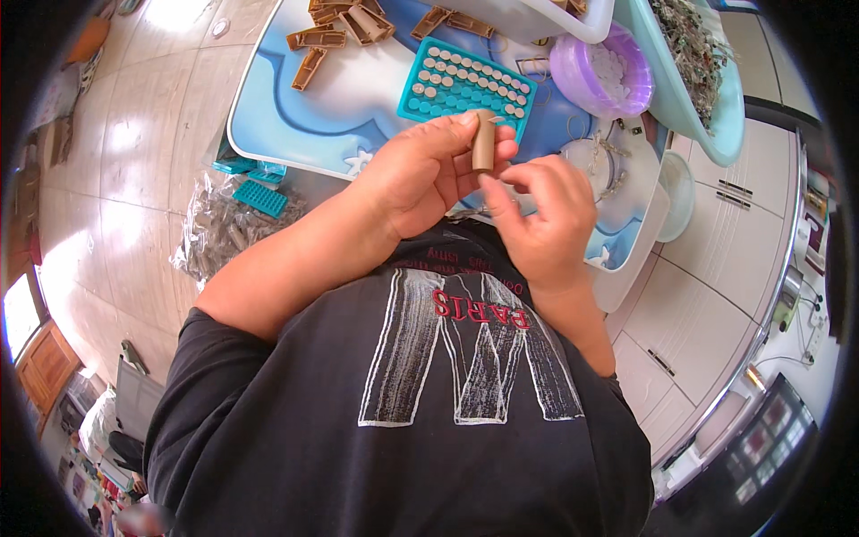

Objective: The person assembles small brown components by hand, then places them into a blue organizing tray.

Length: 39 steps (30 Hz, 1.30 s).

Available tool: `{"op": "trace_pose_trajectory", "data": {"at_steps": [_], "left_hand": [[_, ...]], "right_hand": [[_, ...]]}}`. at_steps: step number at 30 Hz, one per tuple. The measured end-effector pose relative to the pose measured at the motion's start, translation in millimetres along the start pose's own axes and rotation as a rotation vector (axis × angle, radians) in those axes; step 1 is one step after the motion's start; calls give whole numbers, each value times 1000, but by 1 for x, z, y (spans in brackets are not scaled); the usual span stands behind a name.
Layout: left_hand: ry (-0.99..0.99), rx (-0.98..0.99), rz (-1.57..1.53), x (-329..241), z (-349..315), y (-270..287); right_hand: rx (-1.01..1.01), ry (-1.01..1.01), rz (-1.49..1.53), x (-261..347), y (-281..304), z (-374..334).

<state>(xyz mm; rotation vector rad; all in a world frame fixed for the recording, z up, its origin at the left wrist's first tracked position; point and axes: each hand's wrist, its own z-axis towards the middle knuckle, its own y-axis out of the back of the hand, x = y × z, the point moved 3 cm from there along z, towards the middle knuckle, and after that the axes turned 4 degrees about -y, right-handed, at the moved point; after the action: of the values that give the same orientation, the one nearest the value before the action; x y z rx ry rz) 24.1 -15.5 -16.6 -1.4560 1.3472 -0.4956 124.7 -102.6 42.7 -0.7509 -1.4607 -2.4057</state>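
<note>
Between the thumb and fingers of my left hand (416, 170) is a brown plastic casing (483, 148), held upright above the table's near edge. My right hand (550, 219) is beside its lower end, thumb and fingers drawn together; what they hold, if anything, is hidden. Just beyond my hands lies a teal tray (407, 106) with rows of small white round discs (465, 67), some of its places without one. More brown casings (318, 38) lie in a loose group at the table's far left.
A purple bowl (559, 67) with white pieces stands right of the tray. Beside it is a large light-teal basin (729, 134) of tangled wiry parts. Small wired parts (613, 166) lie on the blue-and-white table (295, 148). A clear bag (210, 224) of brown pieces sits left, below the tabletop.
</note>
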Motion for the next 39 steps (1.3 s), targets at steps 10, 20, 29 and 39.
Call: {"op": "trace_pose_trajectory", "data": {"at_steps": [10, 20, 29, 39], "left_hand": [[-88, -26, -15, -1, 0, -7], [-85, -28, 28, -6, 0, -5], [-78, 93, 41, -1, 0, -2], [-3, 166, 82, 1, 1, 0]], "right_hand": [[-6, 74, 4, 7, -6, 1], [154, 101, -43, 9, -6, -3], [-84, -12, 178, -4, 8, 19], [-46, 86, 114, -6, 4, 24]]}}
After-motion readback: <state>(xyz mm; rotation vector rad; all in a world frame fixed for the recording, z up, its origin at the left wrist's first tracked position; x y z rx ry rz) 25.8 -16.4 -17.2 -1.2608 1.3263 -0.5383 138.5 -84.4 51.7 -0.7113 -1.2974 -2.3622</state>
